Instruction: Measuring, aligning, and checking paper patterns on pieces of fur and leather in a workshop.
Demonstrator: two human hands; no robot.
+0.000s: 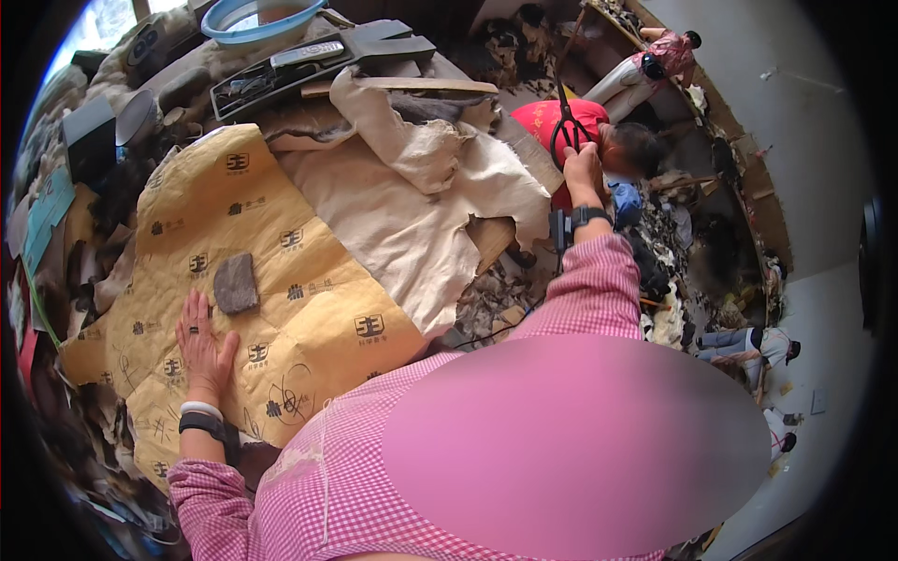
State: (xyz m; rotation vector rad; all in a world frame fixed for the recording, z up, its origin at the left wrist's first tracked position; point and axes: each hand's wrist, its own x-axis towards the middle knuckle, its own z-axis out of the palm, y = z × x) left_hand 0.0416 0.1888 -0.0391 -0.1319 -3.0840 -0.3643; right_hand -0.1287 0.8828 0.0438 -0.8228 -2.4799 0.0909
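Observation:
A large sheet of printed brown paper (309, 329), with pen marks near its lower edge, lies before me. My left hand (203, 343) rests flat on it, fingers spread, holding nothing. Just beyond those fingertips sits a flat dark stone (236, 284). Out to the right, my right hand (584, 168) grips a pair of dark metal scissors (567, 123) by the handles; their blades point away from me. Between the hands spreads a pale hide (393, 217) with ragged edges, partly under the paper. A folded piece of hide (400, 140) lies on its far part.
Behind the hides are a grey tray (280, 80) of small items and a blue basin (263, 28). Fur pieces (91, 280) heap at the left. A person in a red shirt (554, 123) bends close beyond my right hand; other people work along the right. Scraps litter the floor (491, 298).

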